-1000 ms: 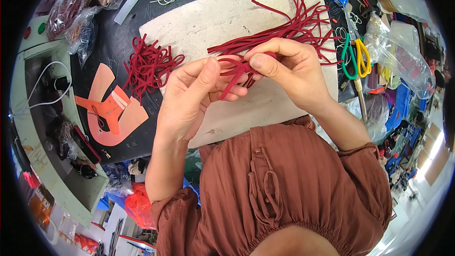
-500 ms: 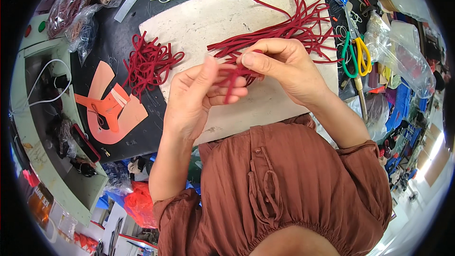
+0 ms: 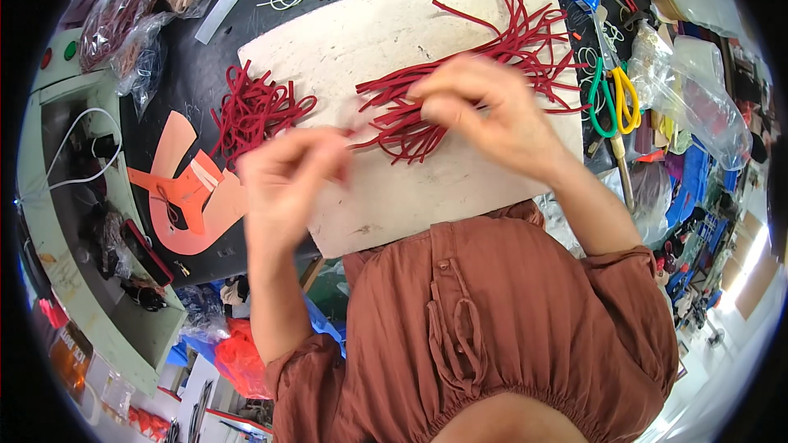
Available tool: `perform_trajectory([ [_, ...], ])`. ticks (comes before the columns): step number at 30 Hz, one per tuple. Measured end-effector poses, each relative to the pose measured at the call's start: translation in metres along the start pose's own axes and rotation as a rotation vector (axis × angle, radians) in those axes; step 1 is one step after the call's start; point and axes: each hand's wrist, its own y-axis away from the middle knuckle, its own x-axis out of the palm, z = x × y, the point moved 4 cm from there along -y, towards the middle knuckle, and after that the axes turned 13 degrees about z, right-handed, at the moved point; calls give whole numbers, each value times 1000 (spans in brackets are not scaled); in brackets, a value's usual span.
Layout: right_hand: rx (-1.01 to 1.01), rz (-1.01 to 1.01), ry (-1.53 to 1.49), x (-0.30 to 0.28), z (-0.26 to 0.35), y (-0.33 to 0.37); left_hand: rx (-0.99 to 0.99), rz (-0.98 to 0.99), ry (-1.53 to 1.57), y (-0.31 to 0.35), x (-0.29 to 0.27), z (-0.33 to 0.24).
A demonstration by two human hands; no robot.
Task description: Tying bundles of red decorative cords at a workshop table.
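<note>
I see the board (image 3: 460,189) on the table (image 3: 205,74), strips (image 3: 484,57) on it, a heap (image 3: 254,111) at its left edge, scissors (image 3: 616,98) to its right.

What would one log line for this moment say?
left hand: blurred, above board edge, grip unclear | right hand: on red strip bundle | board: pale | second red strip pile: at left | scissors: at right

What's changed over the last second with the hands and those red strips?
The hands have pulled apart: the left hand swung left and down off the bundle, the right hand stayed over the red strips, fingers still pinching them. Both are motion-blurred. The loose strip pile, white board, orange cutouts and scissors have not moved.
</note>
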Motion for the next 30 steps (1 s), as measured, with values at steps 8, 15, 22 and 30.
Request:
perform_trajectory([
  [8, -14, -19, 691, -18, -29, -22, 363, -501, -1043, -7, -26, -37],
  [15, -133, -84, 368, -29, 14, -28, 869, -467, -1424, -13, 38, -54],
  [22, 92, 204, -421, -25, 24, -32, 812, -552, -1712, -17, 41, -60],
  [30, -179, -47, 148, -31, 38, -27, 717, -437, -1187, -20, 20, -65],
])
